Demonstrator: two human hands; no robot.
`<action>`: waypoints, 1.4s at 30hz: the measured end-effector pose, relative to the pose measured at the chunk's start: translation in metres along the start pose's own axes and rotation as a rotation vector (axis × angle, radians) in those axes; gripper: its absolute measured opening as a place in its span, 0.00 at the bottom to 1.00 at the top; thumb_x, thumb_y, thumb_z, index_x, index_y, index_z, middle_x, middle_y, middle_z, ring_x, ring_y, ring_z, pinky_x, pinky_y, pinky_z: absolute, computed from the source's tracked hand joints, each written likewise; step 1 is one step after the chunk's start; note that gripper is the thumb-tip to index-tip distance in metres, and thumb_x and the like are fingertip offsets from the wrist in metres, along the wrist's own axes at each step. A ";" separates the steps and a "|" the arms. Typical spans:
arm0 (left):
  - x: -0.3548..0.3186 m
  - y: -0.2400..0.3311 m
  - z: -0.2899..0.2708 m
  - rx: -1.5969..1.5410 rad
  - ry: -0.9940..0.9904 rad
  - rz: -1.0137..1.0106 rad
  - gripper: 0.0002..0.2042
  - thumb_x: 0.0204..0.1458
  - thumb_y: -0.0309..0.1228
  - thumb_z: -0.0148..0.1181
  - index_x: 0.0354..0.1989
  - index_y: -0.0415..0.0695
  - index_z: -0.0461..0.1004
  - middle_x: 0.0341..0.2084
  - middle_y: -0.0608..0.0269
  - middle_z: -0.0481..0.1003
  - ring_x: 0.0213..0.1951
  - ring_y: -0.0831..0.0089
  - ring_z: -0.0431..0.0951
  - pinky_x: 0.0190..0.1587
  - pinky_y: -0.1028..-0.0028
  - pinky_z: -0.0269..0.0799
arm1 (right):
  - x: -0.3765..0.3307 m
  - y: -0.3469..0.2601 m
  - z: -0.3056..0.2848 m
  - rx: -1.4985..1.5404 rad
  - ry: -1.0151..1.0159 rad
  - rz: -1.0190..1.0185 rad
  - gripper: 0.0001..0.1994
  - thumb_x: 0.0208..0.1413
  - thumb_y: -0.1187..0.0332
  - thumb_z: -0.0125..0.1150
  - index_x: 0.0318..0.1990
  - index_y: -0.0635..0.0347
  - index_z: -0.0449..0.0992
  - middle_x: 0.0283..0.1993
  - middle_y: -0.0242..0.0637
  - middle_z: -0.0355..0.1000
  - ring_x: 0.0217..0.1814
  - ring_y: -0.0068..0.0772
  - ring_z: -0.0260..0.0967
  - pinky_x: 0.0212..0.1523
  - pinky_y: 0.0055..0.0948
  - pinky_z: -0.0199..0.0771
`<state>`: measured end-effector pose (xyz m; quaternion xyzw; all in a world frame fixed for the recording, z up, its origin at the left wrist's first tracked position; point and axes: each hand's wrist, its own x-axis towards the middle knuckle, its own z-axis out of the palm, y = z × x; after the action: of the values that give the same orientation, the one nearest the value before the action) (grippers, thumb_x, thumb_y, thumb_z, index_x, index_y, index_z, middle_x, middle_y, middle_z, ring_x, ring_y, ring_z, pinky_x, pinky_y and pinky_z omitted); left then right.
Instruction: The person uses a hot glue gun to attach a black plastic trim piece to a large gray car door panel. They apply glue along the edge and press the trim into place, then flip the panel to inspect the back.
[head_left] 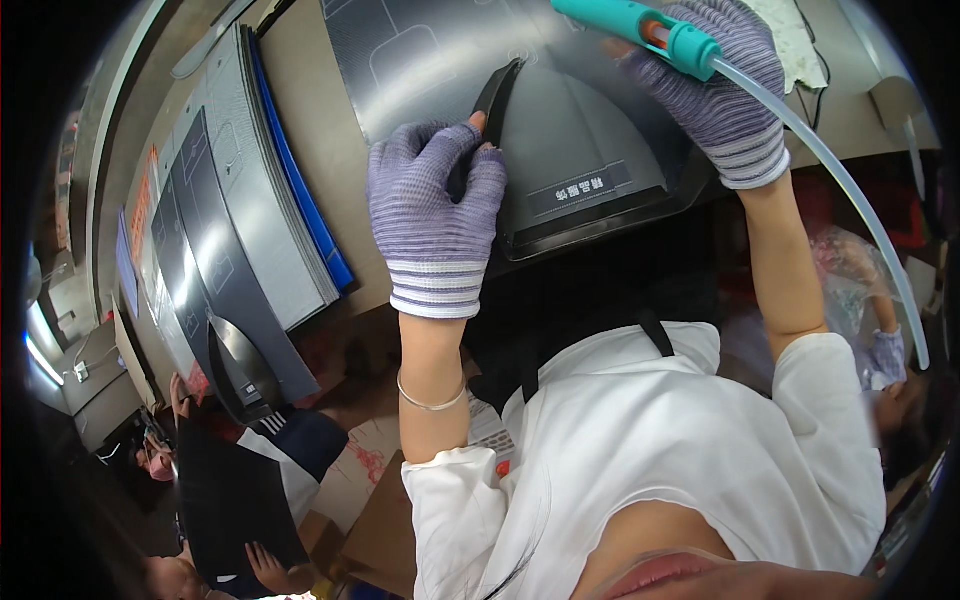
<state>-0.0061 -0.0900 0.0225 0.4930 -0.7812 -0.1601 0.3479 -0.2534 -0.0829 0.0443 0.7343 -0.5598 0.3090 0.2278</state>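
Only the head view here, so that's what I've got. The left hand (435, 215), in a purple striped knit glove with open fingertips, presses down on a thin black strip (492, 110) that runs along the raised edge of a dark grey moulded panel (590, 150). The fingers are curled close together over the strip, thumb tip bare on it, pinning rather than gripping. The panel lies on the brown worktable (320, 120), its near edge hanging a little over the table's front.

The right hand (720, 85), same kind of glove, is wrapped tight around a teal pen-shaped tool (640, 25) with an orange band, and a clear hose (840, 190) runs off its back end and curves down past the person's right arm. I can't see the tool's tip, it's cut off by the top of the frame.

Off to the left there's a stack of flat grey printed sheets (240, 190) with a blue one among them, and lower left another person's hands (270, 570) hold a dark sheet.

Stuff I'd worry about: the strip looks only held by finger pressure, so if the left hand eases off it could spring up or slide off line. The bare thumb sits right by the working edge, so whatever the tool puts out could catch it. That hose hangs loose beside the elbow; a snag would jerk the tool. And the overhanging panel might tip if pushed hard near the front.
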 end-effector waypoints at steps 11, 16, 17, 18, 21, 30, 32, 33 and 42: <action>0.006 0.009 -0.001 0.159 -0.067 -0.028 0.10 0.47 0.27 0.67 0.38 0.39 0.82 0.26 0.58 0.75 0.29 0.68 0.74 0.36 0.71 0.72 | 0.008 0.009 -0.010 0.368 -0.239 0.033 0.16 0.42 0.55 0.76 0.28 0.56 0.79 0.24 0.35 0.72 0.29 0.40 0.70 0.37 0.35 0.69; 0.002 -0.003 0.005 0.033 0.009 -0.027 0.09 0.48 0.27 0.67 0.37 0.37 0.82 0.27 0.58 0.74 0.30 0.70 0.73 0.36 0.72 0.71 | 0.005 0.024 0.003 0.429 -0.398 0.060 0.15 0.44 0.61 0.77 0.34 0.60 0.80 0.29 0.38 0.76 0.32 0.35 0.75 0.35 0.31 0.75; 0.002 -0.004 0.006 0.031 0.015 -0.017 0.08 0.49 0.27 0.67 0.36 0.37 0.82 0.27 0.58 0.74 0.31 0.70 0.73 0.37 0.73 0.71 | 0.005 0.023 0.004 0.464 -0.407 0.091 0.16 0.44 0.60 0.77 0.35 0.60 0.80 0.30 0.38 0.76 0.32 0.35 0.75 0.35 0.31 0.75; 0.002 -0.005 0.006 0.032 0.019 -0.015 0.08 0.49 0.26 0.67 0.36 0.37 0.82 0.27 0.58 0.74 0.31 0.70 0.73 0.37 0.73 0.71 | 0.007 0.021 0.006 0.501 -0.416 0.120 0.16 0.44 0.60 0.77 0.35 0.59 0.80 0.30 0.38 0.76 0.32 0.35 0.75 0.35 0.31 0.75; 0.001 -0.007 0.007 0.024 0.029 -0.010 0.08 0.48 0.26 0.67 0.36 0.37 0.82 0.27 0.58 0.74 0.32 0.69 0.73 0.37 0.73 0.71 | 0.023 0.006 -0.001 0.437 -0.339 0.031 0.17 0.42 0.54 0.76 0.29 0.58 0.80 0.24 0.36 0.72 0.28 0.38 0.70 0.34 0.33 0.69; 0.002 -0.008 0.007 -0.019 0.049 -0.006 0.07 0.47 0.25 0.68 0.34 0.37 0.82 0.27 0.59 0.74 0.33 0.70 0.73 0.37 0.73 0.71 | 0.005 0.026 -0.002 0.361 -0.289 0.032 0.17 0.38 0.56 0.79 0.27 0.57 0.79 0.24 0.37 0.72 0.26 0.39 0.69 0.31 0.34 0.67; 0.000 -0.010 0.007 -0.031 0.057 -0.010 0.07 0.46 0.24 0.68 0.34 0.37 0.82 0.27 0.60 0.74 0.33 0.70 0.73 0.37 0.74 0.71 | 0.009 0.024 -0.001 0.407 -0.328 0.023 0.17 0.37 0.56 0.80 0.26 0.56 0.78 0.24 0.36 0.72 0.27 0.39 0.69 0.32 0.34 0.67; 0.001 -0.010 0.008 -0.037 0.054 -0.008 0.07 0.46 0.24 0.68 0.34 0.37 0.82 0.27 0.60 0.74 0.33 0.70 0.73 0.37 0.74 0.71 | 0.010 0.023 -0.001 0.425 -0.345 0.025 0.17 0.37 0.57 0.80 0.26 0.56 0.78 0.25 0.36 0.71 0.27 0.39 0.68 0.32 0.34 0.67; 0.001 -0.012 0.010 -0.056 0.064 -0.014 0.06 0.45 0.27 0.67 0.32 0.40 0.82 0.25 0.62 0.73 0.31 0.70 0.72 0.38 0.71 0.67 | 0.014 0.016 0.005 0.449 -0.275 -0.001 0.17 0.37 0.57 0.80 0.26 0.56 0.78 0.24 0.35 0.70 0.27 0.38 0.68 0.33 0.34 0.67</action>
<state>-0.0058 -0.0975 0.0085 0.4934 -0.7615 -0.1684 0.3851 -0.2652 -0.1004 0.0502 0.8018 -0.5025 0.3229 -0.0190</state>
